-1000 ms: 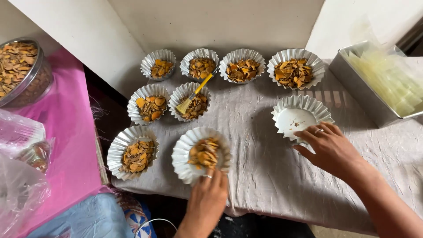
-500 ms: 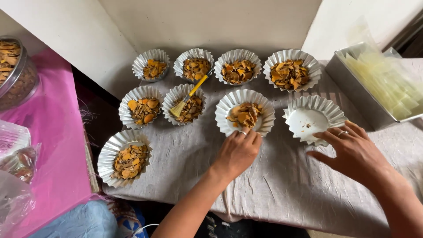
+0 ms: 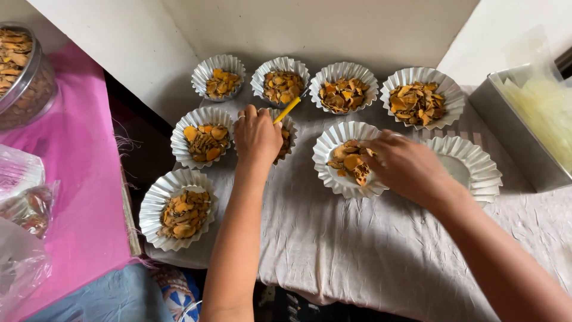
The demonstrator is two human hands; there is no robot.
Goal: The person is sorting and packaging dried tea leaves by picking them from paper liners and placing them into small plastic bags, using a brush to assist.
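Note:
Silver fluted foil cups of orange-brown dried slices stand on a grey cloth [image 3: 357, 250]. My left hand [image 3: 257, 136] lies over the middle-row cup [image 3: 288, 138] holding a yellow stick [image 3: 288, 110]. Its fingers curl at the far rim, and I cannot tell what they grip. My right hand [image 3: 411, 170] pinches the right rim of a filled cup [image 3: 339, 161], thumb over the slices. An empty cup [image 3: 476, 173] sits partly under that hand, touching the filled one.
Several filled cups line the back [image 3: 344, 89]. Two more stand at the left [image 3: 202, 137], [image 3: 179, 209]. A metal tray [image 3: 512, 119] of pale yellow strips is at the right. A jar of slices [image 3: 24, 71] and plastic bags [image 3: 24, 197] rest on a pink sheet [image 3: 77, 179].
My left hand slid a filled cup from the front edge into the middle, let go, and moved left onto the cup with the stick. My right hand shifted from the empty cup to the filled one.

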